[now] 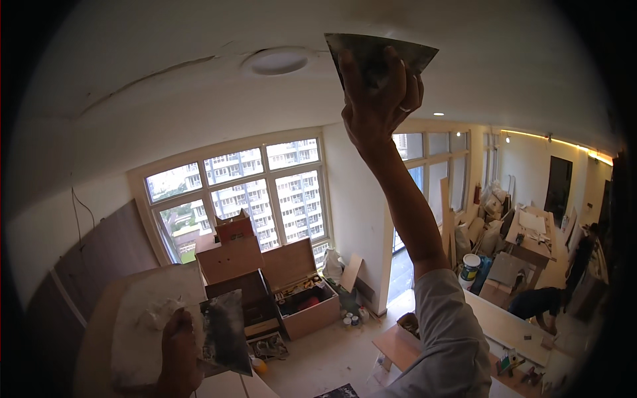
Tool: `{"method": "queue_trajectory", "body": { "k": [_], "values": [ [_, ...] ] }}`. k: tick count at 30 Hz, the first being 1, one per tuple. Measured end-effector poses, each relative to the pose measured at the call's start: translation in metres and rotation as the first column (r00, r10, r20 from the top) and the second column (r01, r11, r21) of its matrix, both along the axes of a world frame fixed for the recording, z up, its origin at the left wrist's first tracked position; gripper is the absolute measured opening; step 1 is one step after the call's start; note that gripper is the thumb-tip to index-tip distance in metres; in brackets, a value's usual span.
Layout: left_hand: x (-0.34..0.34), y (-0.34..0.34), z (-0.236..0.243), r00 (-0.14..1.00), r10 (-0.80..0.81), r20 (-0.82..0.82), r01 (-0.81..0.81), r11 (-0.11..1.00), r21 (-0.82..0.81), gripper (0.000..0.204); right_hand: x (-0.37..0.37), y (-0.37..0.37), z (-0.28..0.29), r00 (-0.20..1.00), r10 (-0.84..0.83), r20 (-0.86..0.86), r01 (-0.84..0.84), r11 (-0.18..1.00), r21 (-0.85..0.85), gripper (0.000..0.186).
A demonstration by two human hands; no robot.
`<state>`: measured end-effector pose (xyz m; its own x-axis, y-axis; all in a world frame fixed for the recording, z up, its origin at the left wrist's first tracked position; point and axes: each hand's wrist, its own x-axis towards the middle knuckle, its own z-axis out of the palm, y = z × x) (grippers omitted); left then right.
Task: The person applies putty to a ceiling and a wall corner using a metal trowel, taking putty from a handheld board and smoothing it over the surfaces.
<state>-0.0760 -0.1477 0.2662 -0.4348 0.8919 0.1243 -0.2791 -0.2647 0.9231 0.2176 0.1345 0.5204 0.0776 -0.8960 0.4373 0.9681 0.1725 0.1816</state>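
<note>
Grey and broad, a scraper point(369, 58) sat clamped in your raised right hand point(375, 109); your left hand point(180, 355) closed round another dark blade point(225, 331); an open wooden box point(320, 322) held jumbled items point(306, 296).

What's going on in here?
A person's right hand is raised at the ceiling, holding a flat dark blade beside a round fitting. Low down, the left hand seemingly grips a smeared dark plate; a pale board with white smears is behind. Farther off, another person bends over.
</note>
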Motion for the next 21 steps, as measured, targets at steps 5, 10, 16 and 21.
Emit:
{"method": "queue_trajectory", "body": {
  "k": [5, 10, 16, 21],
  "values": [
    [-0.018, 0.008, -0.018, 0.999, -0.002, -0.039, 0.004, 0.999, 0.037, 0.02, 0.001, 0.039, 0.007, 0.995, -0.101, -0.006, 0.1, 0.991, -0.092, 0.048],
    [-0.009, 0.003, -0.007, 0.998, 0.062, -0.029, -0.062, 0.998, 0.008, 0.021, -0.008, 0.066, 0.005, 0.997, -0.073, -0.003, 0.072, 0.987, -0.14, 0.051],
    [-0.031, 0.006, -0.025, 0.979, 0.08, -0.186, -0.085, 0.996, -0.022, 0.029, -0.026, 0.106, -0.005, 0.996, -0.054, -0.068, 0.038, 0.976, -0.214, 0.062],
    [-0.047, 0.009, -0.038, 0.904, 0.063, -0.423, -0.052, 0.998, 0.037, 0.029, -0.055, 0.122, -0.029, 0.989, 0.144, 0.037, -0.111, 0.882, -0.457, 0.066]
  ]
}}
